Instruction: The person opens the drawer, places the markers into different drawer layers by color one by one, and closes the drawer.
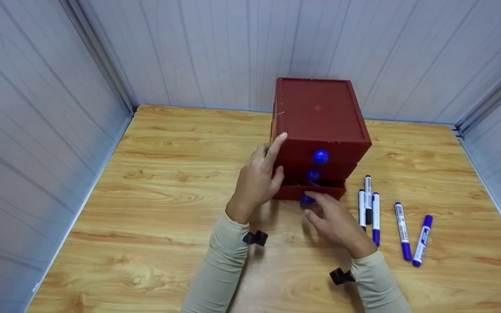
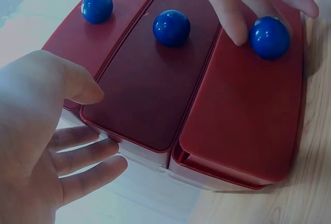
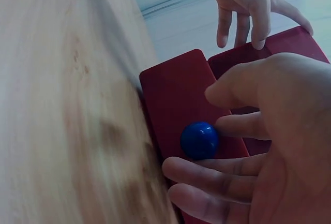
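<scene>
A red drawer box (image 1: pixel 322 113) with three drawers stands at the back, a round blue knob on each front. Its bottom drawer (image 1: pixel 289 192) is pulled out a little, and dark contents show faintly through the gap. My left hand (image 1: pixel 257 176) rests against the box's left side, index finger reaching up to the top front corner. At the bottom drawer, my right hand (image 1: pixel 333 217) has its fingertips at the lowest blue knob (image 3: pixel 199 140). The right thumb stays apart from that knob in the right wrist view. The middle knob (image 1: pixel 312 174) and top knob (image 1: pixel 320 156) are untouched.
Several white markers lie right of the box: a close group with a blue-capped marker (image 1: pixel 376 219), then a slanted marker (image 1: pixel 402 230) and another blue-ended marker (image 1: pixel 422 241). Pale panel walls (image 1: pixel 215 52) enclose the wooden table (image 1: pixel 168 174) at the back and sides.
</scene>
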Demonstrator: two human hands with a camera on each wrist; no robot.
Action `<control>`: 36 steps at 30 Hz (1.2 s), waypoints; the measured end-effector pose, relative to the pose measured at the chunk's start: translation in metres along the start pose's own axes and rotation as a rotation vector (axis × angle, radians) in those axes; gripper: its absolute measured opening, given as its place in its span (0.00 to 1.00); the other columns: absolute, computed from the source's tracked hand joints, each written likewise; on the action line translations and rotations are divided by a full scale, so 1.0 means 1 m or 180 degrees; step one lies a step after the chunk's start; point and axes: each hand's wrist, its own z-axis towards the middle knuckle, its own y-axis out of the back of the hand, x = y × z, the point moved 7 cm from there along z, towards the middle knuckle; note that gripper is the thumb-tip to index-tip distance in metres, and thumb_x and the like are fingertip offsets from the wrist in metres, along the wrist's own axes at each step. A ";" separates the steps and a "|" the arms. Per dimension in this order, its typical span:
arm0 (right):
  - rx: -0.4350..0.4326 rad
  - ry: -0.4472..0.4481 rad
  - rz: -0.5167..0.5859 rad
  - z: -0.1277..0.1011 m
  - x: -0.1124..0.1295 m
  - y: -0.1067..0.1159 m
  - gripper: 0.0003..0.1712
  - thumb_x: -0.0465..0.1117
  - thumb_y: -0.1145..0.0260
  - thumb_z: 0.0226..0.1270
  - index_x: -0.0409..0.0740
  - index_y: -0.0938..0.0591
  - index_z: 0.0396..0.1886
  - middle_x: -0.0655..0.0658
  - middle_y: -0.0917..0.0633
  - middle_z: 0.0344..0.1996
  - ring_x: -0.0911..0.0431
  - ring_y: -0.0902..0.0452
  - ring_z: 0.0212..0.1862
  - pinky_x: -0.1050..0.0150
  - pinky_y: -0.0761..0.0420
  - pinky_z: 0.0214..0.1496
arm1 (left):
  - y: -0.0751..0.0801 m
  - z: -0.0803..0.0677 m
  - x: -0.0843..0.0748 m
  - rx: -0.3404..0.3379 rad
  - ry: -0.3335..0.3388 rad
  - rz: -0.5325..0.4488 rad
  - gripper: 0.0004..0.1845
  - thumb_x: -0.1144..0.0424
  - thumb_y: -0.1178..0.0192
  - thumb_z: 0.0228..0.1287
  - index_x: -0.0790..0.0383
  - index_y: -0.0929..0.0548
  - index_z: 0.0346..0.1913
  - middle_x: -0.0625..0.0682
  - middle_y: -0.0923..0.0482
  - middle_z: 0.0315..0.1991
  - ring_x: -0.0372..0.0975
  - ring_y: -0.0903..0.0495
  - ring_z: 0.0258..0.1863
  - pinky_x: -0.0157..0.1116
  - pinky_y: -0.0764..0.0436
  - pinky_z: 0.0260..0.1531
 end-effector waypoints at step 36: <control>-0.0161 0.0422 -0.0159 -0.003 0.016 0.010 0.38 0.43 0.33 0.70 0.50 0.35 0.77 0.36 0.35 0.72 0.43 0.35 0.69 0.44 0.30 0.65 | 0.000 0.000 -0.001 -0.0019 -0.0013 -0.0032 0.44 0.69 0.38 0.61 0.45 0.45 0.78 0.59 0.24 0.50 0.44 0.26 0.35 0.39 0.21 0.27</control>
